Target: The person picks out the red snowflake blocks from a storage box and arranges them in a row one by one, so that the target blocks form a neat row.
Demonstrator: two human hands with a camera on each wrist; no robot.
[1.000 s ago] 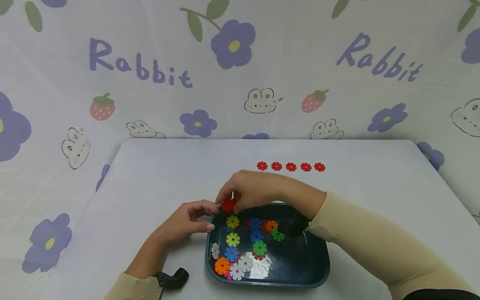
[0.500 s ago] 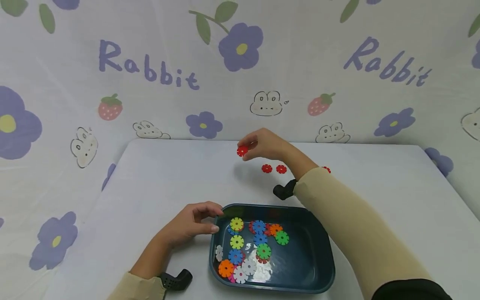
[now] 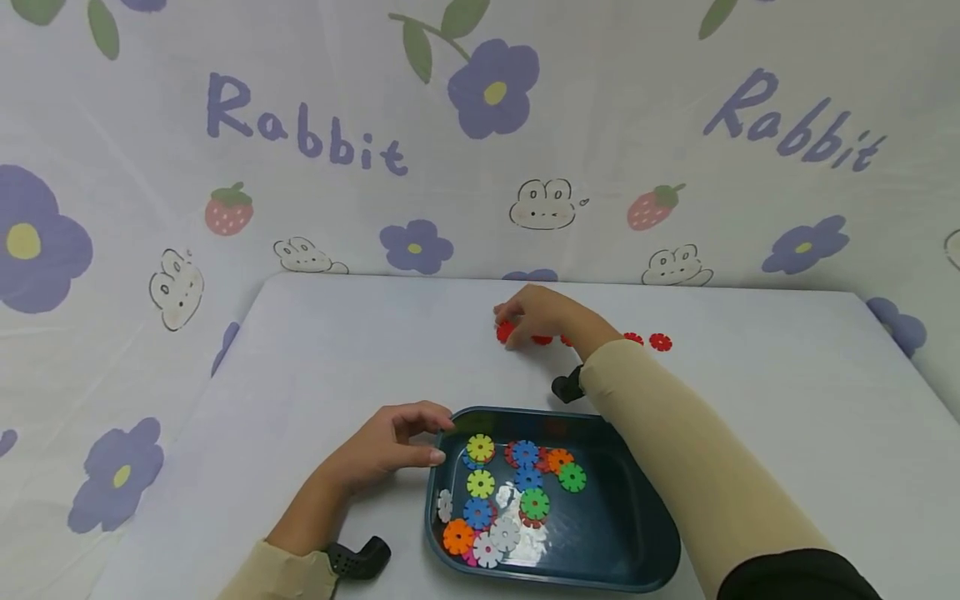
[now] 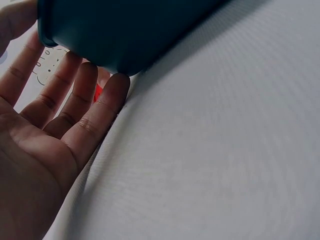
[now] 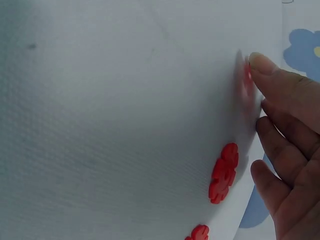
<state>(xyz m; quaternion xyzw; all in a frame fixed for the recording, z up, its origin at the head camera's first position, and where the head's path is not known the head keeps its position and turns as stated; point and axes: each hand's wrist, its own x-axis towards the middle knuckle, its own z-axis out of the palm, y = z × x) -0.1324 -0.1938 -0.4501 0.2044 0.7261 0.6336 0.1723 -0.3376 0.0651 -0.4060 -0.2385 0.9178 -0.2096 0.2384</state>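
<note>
My right hand (image 3: 546,315) is at the far part of the table, pinching a red snowflake disc (image 3: 505,332) at the left end of a row of red snowflake discs (image 3: 661,342). In the right wrist view the thumb is at that disc, which looks blurred close to the white surface, and another red snowflake disc (image 5: 223,173) lies flat nearby. The forearm and hand partly cover the row. My left hand (image 3: 390,437) rests its fingertips against the left back corner of a dark teal tray (image 3: 615,521). Its fingers (image 4: 95,115) lie loosely extended along the outer wall.
Inside the tray lie several mixed snowflake discs, among them a yellow disc (image 3: 481,483), an orange disc (image 3: 458,537), a green disc (image 3: 535,503) and a white disc (image 3: 487,550). A rabbit-and-flower patterned cloth (image 3: 322,208) rises behind the white table (image 3: 315,342).
My right hand has carried the red disc from above the tray's back left corner out to the row and lowered it at the left end. The left hand stays at the tray.
</note>
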